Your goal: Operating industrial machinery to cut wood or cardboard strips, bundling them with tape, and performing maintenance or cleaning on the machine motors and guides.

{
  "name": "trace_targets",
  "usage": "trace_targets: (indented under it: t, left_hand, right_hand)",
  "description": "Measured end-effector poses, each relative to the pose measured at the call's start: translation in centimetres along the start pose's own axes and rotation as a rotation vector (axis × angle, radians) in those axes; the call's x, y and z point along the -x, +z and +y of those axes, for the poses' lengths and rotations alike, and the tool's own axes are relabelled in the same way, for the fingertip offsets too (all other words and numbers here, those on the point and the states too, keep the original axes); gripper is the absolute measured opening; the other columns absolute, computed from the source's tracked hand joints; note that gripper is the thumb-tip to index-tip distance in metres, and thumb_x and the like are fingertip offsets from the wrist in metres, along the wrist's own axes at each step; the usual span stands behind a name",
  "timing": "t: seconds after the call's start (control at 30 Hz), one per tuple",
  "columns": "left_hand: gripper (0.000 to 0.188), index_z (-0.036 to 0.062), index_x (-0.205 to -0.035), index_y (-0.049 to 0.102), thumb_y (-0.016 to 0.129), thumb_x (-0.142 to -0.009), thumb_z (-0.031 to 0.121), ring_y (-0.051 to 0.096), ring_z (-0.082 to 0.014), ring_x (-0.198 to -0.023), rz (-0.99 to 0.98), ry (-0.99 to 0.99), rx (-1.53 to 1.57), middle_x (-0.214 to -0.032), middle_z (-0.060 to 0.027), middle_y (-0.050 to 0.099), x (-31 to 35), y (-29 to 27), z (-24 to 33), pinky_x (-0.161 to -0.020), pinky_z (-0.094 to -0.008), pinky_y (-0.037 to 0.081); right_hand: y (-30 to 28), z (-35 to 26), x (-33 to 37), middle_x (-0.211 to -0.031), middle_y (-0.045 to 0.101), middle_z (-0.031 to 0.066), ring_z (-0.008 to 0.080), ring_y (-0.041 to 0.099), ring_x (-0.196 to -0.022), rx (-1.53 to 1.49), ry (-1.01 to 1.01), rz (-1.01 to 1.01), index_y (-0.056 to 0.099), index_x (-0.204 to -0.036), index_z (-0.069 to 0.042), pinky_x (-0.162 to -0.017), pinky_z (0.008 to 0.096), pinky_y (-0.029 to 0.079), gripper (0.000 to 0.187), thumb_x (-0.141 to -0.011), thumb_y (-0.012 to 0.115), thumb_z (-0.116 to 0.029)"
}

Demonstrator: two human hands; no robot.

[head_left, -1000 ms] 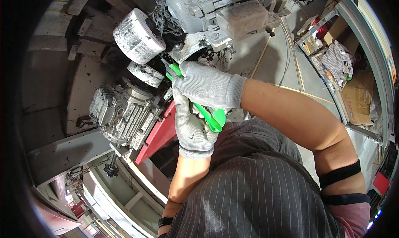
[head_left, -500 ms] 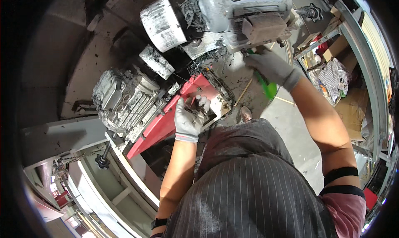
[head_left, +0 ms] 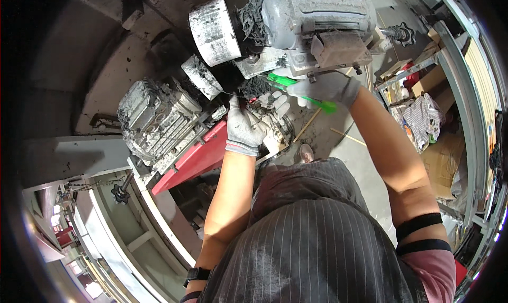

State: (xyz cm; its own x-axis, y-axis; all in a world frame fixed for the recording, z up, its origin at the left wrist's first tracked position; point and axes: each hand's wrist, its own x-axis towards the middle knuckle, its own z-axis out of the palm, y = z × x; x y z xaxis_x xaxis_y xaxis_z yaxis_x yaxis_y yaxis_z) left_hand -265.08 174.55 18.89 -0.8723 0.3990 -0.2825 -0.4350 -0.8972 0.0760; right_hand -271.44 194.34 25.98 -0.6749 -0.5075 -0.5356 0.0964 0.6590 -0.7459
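My left hand [head_left: 246, 129], in a pale work glove, is over the machine beside the red panel [head_left: 196, 163]. Its thumb and fingers are spread, cupped just below a clump of black shavings [head_left: 256, 87]; I cannot tell whether they touch. Bright green with a long shape, a hand tool [head_left: 283, 80] is in my gloved right hand [head_left: 325, 88], its other end showing below the fingers. The tool's forward end lies close to the shavings; its exact kind is unclear. Above my right hand is a dusty grey electric motor [head_left: 320, 14].
Two white rollers [head_left: 214, 33] and a second, dust-caked motor [head_left: 153, 120] stand at left. Black star knobs [head_left: 120, 193] stick out on both sides. Thin wooden sticks [head_left: 307, 125] lie on the floor. A shelf rack with boxes and a striped cloth [head_left: 423, 115] stands at right.
My right hand has moved left with the green tool, bringing it near the shavings. My left hand has shifted slightly up, with its fingers more spread.
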Motion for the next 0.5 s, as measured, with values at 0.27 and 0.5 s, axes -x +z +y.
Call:
trace_targets:
  t: [0.27,0.5]
  left_hand:
    - [0.06,-0.0071,-0.118,0.045,0.041,-0.084,0.042,0.049,-0.042,-0.108,-0.212,0.117,0.225,-0.118,-0.0253,0.05,-0.1,1.5,-0.7,-0.088,-0.0486,0.045]
    - [0.024,0.003,-0.094,0.053,0.046,-0.082,0.023,0.047,-0.0228,-0.065,0.085,0.374,-0.062,-0.078,-0.0102,0.054,6.6,-4.2,-3.1,-0.062,-0.0335,0.041]
  right_hand:
    - [-0.2,1.1,1.6,-0.092,0.058,0.0073,0.0099,0.054,-0.06,-0.19,-0.566,-0.31,0.038,-0.131,-0.002,-0.054,0.0245,0.047,0.054,-0.081,0.054,-0.016]
    - [-1.2,6.3,4.3,-0.088,0.058,0.0077,0.0098,0.054,-0.061,-0.446,-0.142,-0.643,0.041,-0.13,-0.002,-0.049,0.0237,0.045,0.054,-0.08,0.059,-0.014]
